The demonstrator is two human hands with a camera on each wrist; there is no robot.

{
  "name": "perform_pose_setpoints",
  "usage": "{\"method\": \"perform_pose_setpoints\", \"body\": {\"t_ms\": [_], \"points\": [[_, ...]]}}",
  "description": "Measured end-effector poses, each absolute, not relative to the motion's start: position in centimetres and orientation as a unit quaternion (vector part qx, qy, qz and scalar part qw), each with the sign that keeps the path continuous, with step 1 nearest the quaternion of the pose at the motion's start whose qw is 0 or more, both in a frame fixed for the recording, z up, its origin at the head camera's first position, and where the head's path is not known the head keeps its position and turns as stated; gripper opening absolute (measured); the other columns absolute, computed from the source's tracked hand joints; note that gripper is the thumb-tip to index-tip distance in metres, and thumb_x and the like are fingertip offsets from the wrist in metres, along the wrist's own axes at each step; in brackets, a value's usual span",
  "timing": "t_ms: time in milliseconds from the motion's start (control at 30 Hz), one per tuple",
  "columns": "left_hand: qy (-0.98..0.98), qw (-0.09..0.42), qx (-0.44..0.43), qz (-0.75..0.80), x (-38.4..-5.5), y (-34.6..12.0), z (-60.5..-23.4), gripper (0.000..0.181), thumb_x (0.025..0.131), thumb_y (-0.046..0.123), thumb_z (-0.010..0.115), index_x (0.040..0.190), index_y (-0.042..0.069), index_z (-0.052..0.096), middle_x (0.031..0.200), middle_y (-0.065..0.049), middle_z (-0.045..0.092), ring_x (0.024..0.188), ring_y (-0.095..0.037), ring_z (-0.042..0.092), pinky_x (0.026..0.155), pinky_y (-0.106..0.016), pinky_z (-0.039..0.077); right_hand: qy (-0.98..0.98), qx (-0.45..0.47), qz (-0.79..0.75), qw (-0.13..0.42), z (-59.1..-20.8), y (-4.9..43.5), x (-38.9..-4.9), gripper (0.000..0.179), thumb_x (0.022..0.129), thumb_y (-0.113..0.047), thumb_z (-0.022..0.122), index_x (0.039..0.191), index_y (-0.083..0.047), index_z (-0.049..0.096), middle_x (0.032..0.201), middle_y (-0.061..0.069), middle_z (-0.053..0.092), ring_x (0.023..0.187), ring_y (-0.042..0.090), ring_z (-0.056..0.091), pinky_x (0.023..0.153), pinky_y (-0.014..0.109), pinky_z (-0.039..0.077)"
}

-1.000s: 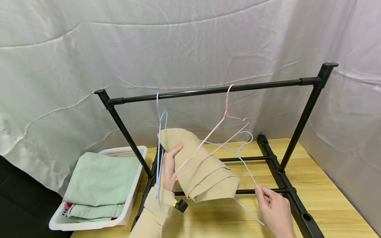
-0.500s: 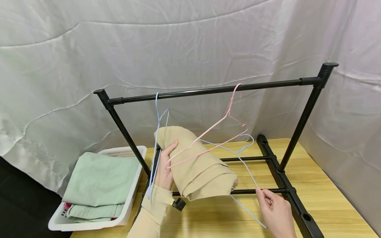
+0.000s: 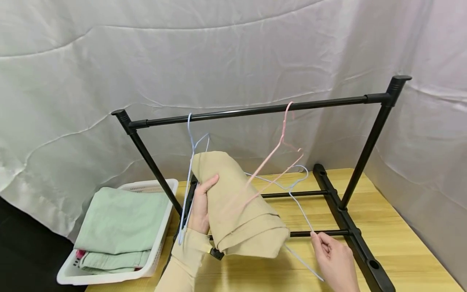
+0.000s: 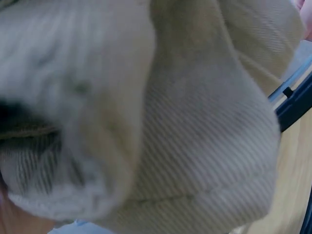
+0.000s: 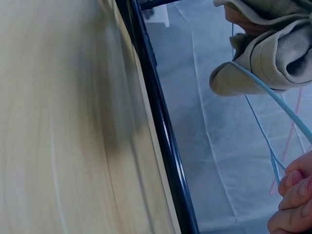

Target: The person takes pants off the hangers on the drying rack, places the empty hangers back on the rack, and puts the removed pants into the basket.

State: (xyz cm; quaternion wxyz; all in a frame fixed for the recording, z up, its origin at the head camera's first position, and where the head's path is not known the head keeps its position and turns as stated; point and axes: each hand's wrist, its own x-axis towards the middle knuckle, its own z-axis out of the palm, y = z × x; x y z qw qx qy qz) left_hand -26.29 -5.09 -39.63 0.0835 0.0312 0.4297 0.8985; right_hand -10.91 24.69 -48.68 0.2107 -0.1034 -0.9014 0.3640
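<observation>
My left hand (image 3: pixel 200 207) holds up a folded beige garment (image 3: pixel 240 211), thumb on its near face. The right wrist view shows seams and layered folds in the garment (image 5: pixel 287 53). On the right, my right hand (image 3: pixel 336 259) pinches one side of a light blue wire hanger (image 3: pixel 300 211); its hook points up and away. The garment hides the hanger's left part, and in the right wrist view the hanger's blue wire (image 5: pixel 273 95) crosses in front of the cloth. A pink hanger (image 3: pixel 271 154) hangs on the rack, its lower end blurred against the garment.
A black clothes rack (image 3: pixel 233 114) stands on the wooden table (image 3: pixel 397 231). Another blue hanger (image 3: pixel 190 162) hangs at its left, close to my left wrist. Folded green cloth (image 3: pixel 124 219) fills a white basket (image 3: pixel 157 255) on the left. A pale curtain (image 3: pixel 233 61) is behind.
The pink hanger's hook has shifted slightly right along the bar, and its lower end has swung. My left hand has moved slightly left with the garment. My right hand keeps its pinch on the hanger.
</observation>
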Motion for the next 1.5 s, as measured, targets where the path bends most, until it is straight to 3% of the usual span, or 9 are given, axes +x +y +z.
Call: {"method": "perform_pose_setpoints", "body": {"t_ms": [100, 367, 633, 967, 1200, 1367, 1500], "points": [[0.455, 0.090, 0.040, 0.885, -25.9, -4.9, -40.1, 0.033, 0.102, 0.023, 0.067, 0.129, 0.019, 0.048, 0.106, 0.006, 0.069, 0.091, -0.009, 0.072, 0.085, -0.023, 0.061, -0.901, -0.107, 0.359, 0.220, -48.7, 24.6, -10.9, 0.047, 0.110, -0.029, 0.063, 0.066, -0.019, 0.049, 0.055, -0.011, 0.028, 0.049, 0.002, 0.019, 0.050, 0.022, 0.022], [0.469, 0.132, 0.028, 0.873, -25.1, -4.2, -43.1, 0.032, 0.102, 0.018, 0.067, 0.127, 0.015, 0.048, 0.104, 0.004, 0.073, 0.089, -0.010, 0.076, 0.083, -0.026, 0.065, -0.900, -0.113, 0.355, 0.226, -48.7, 24.7, -10.9, 0.045, 0.110, -0.028, 0.062, 0.067, -0.019, 0.051, 0.054, -0.010, 0.029, 0.048, 0.003, 0.019, 0.049, 0.023, 0.021], [0.491, 0.174, 0.011, 0.853, -24.3, -3.6, -46.3, 0.019, 0.103, 0.019, 0.067, 0.117, 0.014, 0.055, 0.097, 0.004, 0.076, 0.085, -0.011, 0.077, 0.080, -0.027, 0.065, -0.895, -0.129, 0.368, 0.218, -48.5, 24.7, -10.8, 0.041, 0.111, -0.029, 0.061, 0.071, -0.018, 0.057, 0.054, -0.009, 0.029, 0.048, 0.005, 0.020, 0.049, 0.024, 0.022], [0.478, 0.187, -0.014, 0.858, -23.8, -5.3, -48.0, 0.033, 0.105, 0.021, 0.064, 0.128, 0.014, 0.042, 0.103, 0.004, 0.071, 0.088, -0.009, 0.075, 0.084, -0.024, 0.064, -0.882, -0.153, 0.385, 0.226, -47.8, 24.7, -10.7, 0.034, 0.110, -0.030, 0.062, 0.081, -0.014, 0.070, 0.053, -0.006, 0.032, 0.048, 0.006, 0.023, 0.050, 0.026, 0.022], [0.480, 0.166, -0.043, 0.860, -22.4, -8.0, -48.3, 0.050, 0.106, 0.020, 0.063, 0.141, 0.014, 0.028, 0.108, 0.003, 0.068, 0.089, -0.008, 0.073, 0.083, -0.021, 0.063, -0.872, -0.173, 0.397, 0.228, -47.0, 24.8, -10.4, 0.040, 0.110, -0.032, 0.063, 0.074, -0.015, 0.063, 0.052, -0.006, 0.028, 0.047, 0.008, 0.022, 0.048, 0.028, 0.022], [0.479, 0.140, -0.041, 0.866, -22.0, -9.6, -47.8, 0.022, 0.105, 0.018, 0.064, 0.121, 0.011, 0.049, 0.097, 0.004, 0.073, 0.083, -0.008, 0.075, 0.078, -0.021, 0.063, -0.866, -0.188, 0.408, 0.219, -46.4, 25.0, -10.0, 0.041, 0.110, -0.035, 0.062, 0.075, -0.015, 0.062, 0.052, -0.005, 0.028, 0.047, 0.009, 0.025, 0.047, 0.029, 0.023], [0.496, 0.102, -0.052, 0.861, -21.7, -10.8, -47.2, 0.023, 0.105, 0.018, 0.065, 0.119, 0.011, 0.048, 0.096, 0.004, 0.071, 0.081, -0.008, 0.074, 0.076, -0.022, 0.064, -0.864, -0.191, 0.406, 0.227, -46.0, 25.1, -9.8, 0.041, 0.110, -0.037, 0.062, 0.076, -0.014, 0.064, 0.052, -0.006, 0.029, 0.047, 0.009, 0.025, 0.048, 0.029, 0.024]]}}
